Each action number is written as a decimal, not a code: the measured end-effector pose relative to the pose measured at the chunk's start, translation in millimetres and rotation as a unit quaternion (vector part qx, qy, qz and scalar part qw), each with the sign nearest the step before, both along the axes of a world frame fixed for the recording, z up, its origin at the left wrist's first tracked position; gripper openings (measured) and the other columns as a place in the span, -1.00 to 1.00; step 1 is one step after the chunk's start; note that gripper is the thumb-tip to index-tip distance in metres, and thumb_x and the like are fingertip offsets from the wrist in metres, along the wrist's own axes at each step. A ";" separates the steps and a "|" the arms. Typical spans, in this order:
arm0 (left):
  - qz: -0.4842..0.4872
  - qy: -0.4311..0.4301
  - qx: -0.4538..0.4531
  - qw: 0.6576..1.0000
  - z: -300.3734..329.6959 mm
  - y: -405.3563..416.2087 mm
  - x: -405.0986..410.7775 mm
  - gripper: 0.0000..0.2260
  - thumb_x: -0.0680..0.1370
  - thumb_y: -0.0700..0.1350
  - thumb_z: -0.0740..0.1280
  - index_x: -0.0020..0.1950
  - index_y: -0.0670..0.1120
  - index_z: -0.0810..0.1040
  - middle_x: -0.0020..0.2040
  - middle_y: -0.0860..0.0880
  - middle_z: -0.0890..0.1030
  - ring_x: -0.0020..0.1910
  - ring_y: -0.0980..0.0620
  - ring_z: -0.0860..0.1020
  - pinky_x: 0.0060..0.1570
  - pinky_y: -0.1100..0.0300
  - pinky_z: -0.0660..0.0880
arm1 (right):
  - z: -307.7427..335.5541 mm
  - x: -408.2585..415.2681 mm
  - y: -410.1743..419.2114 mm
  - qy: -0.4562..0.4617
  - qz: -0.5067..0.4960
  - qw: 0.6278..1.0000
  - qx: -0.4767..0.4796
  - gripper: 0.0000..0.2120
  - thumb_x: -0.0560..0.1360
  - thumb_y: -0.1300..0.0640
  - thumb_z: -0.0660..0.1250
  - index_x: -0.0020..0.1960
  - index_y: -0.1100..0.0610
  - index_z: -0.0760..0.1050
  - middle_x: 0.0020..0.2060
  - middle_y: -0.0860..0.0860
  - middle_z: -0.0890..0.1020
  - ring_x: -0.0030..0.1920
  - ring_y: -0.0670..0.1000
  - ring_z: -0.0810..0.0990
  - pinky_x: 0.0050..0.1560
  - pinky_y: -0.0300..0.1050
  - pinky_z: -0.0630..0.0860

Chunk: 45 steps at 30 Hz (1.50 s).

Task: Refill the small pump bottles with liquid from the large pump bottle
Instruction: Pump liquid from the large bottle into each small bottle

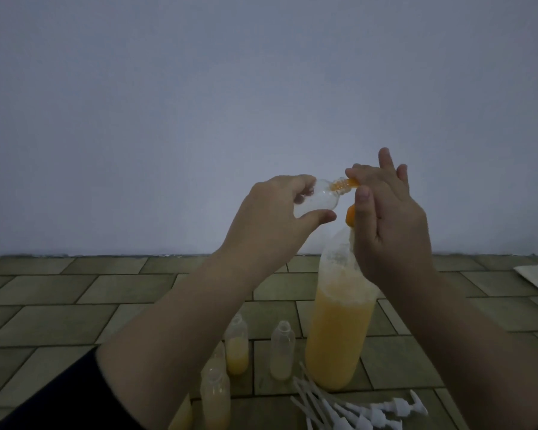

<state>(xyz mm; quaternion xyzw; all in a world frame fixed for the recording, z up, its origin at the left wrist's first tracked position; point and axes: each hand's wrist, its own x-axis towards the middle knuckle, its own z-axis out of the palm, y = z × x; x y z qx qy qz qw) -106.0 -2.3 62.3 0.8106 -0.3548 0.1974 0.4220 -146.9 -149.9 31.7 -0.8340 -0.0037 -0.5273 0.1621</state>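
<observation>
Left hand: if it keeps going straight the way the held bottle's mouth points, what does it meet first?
Likely the orange pump nozzle of the large clear bottle of orange liquid: the left hand holds the small clear empty bottle with its mouth already at that nozzle, under the right hand. Depth unclear.

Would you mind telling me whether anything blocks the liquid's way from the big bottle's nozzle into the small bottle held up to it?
Nothing visible does. The left hand holds the small bottle tilted, its open mouth right at the orange nozzle, while the right hand rests on the big bottle's pump.
</observation>
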 end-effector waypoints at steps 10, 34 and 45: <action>-0.002 0.013 0.008 1.000 6.6 3.1 -3.7 -0.53 0.43 0.04 0.44 0.30 -0.06 0.50 0.15 0.02 0.60 0.04 0.11 0.53 0.12 0.19 0.49 | 12.8 -8.9 0.1 0.029 -0.001 0.998 -0.047 -0.48 0.61 -0.03 -0.11 0.27 0.20 0.49 0.30 0.11 0.50 0.42 -0.15 0.07 0.41 -0.34 -0.13; 0.003 0.020 0.034 0.999 0.9 -0.8 -8.4 -0.56 0.44 0.01 0.44 0.28 -0.08 0.51 0.14 0.00 0.60 0.04 0.07 0.54 0.10 0.19 0.49 | -9.6 0.0 5.6 0.005 0.011 1.000 0.028 -0.52 0.62 0.02 -0.10 0.23 0.23 0.49 0.25 0.11 0.54 0.45 -0.05 0.16 0.48 -0.17 0.00; 0.008 0.018 0.036 0.999 1.7 -2.2 -3.7 -0.54 0.44 0.03 0.44 0.31 -0.05 0.49 0.16 0.01 0.59 0.00 0.11 0.51 0.04 0.28 0.42 | -4.0 1.8 8.8 -0.021 0.010 0.999 0.034 -0.60 0.64 0.12 -0.02 0.16 0.23 0.55 0.20 0.12 0.56 0.40 -0.14 0.11 0.43 -0.27 -0.05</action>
